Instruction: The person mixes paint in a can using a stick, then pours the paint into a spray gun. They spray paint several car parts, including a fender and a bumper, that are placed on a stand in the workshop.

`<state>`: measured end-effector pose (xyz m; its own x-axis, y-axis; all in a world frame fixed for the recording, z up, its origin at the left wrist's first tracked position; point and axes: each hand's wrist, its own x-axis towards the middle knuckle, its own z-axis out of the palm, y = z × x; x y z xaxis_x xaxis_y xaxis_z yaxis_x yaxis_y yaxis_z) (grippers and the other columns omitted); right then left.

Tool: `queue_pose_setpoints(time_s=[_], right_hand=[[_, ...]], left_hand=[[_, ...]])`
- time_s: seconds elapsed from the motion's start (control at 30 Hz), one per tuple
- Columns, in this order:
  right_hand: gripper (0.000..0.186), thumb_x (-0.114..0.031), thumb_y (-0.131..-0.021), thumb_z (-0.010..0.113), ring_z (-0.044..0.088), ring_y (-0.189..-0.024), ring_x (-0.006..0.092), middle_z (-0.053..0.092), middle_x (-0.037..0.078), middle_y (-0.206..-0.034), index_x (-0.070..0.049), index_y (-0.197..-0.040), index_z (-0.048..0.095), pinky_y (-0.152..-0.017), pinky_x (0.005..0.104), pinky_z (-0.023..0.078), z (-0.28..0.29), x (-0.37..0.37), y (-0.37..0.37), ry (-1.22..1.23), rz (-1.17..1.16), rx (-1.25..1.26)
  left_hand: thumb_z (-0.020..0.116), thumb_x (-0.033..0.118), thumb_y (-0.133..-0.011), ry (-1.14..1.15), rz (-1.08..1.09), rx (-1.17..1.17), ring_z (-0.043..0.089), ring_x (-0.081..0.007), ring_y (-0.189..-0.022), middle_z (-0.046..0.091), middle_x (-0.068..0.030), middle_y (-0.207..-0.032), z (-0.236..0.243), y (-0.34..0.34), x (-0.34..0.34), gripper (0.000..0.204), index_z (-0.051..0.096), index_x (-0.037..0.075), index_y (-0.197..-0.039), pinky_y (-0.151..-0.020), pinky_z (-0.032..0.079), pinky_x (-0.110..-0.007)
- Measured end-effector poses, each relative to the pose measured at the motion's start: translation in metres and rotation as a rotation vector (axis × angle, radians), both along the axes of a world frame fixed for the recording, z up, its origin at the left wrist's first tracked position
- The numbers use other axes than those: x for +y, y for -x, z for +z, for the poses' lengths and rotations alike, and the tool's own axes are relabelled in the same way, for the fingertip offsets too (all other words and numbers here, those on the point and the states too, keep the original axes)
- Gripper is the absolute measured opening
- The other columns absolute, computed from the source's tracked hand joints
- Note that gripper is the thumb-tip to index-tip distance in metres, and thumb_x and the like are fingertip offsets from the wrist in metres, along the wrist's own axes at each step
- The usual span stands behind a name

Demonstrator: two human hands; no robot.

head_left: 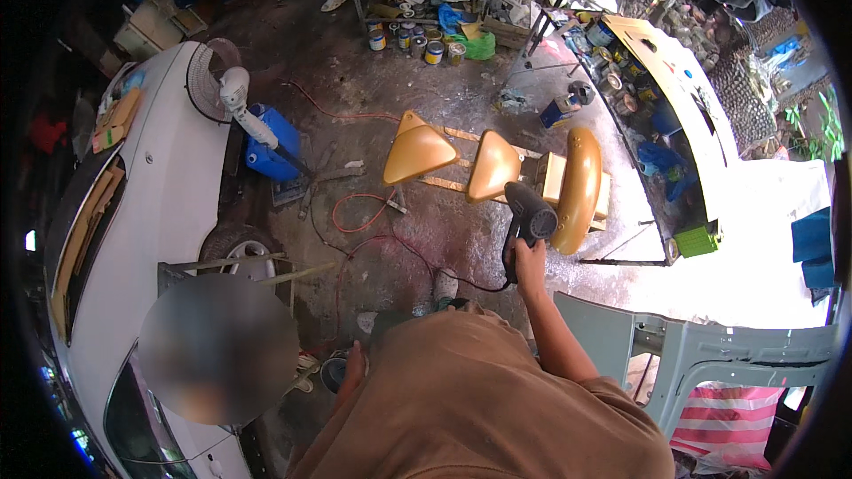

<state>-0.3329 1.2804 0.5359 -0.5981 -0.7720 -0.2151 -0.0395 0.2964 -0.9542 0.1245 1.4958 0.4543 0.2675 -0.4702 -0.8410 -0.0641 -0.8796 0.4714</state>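
My right hand (530,264) is wrapped round the handle of a dark grey hair dryer (531,215), with its cord running down to the left. The dryer's nozzle points toward gold-painted panels. Two are roughly triangular: one panel (419,153) at the left, another panel (493,167) in the middle. A long curved gold fender (579,191) lies at the right. The pieces rest on a low wooden rack (444,184). My left hand (355,369) hangs low at my side beside a small dark container (335,375); its fingers are not clear.
A white car (160,160) stands at the left, near a pedestal fan (235,93) and a blue jug (273,142). A red hose (342,213) and cords cross the floor. Another person (217,350) is at lower left. A grey vehicle panel (710,350) stands at lower right; paint cans (433,53) sit behind.
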Motion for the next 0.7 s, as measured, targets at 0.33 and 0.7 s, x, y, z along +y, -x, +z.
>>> queue_pose_setpoints(time_s=[0.33,0.7], right_hand=[[0.017,-0.010,-0.086,0.063,0.056,-0.053,0.0138,0.059,0.004,-0.069,-0.005,-0.099,0.053,-0.049,0.0281,0.045,0.004,-0.083,0.033,0.158,-0.022,-0.122],[0.020,-0.012,-0.085,0.063,0.058,-0.055,0.0162,0.057,0.006,-0.073,-0.004,-0.100,0.051,-0.050,0.0306,0.049,0.032,-0.169,-0.050,0.103,0.285,-0.392]], left_hand=[[0.032,0.062,-0.104,0.111,-0.100,0.003,0.049,-0.0216,-0.089,0.051,-0.0064,-0.102,-0.008,-0.004,-0.005,0.063,0.053,0.004,-0.111,-0.078,0.041,-0.042],[0.041,0.046,-0.107,0.075,-0.494,-0.378,0.054,-0.0231,-0.104,0.058,-0.0091,-0.113,-0.056,-0.017,0.111,0.047,0.058,0.003,-0.113,-0.088,0.044,-0.041]])
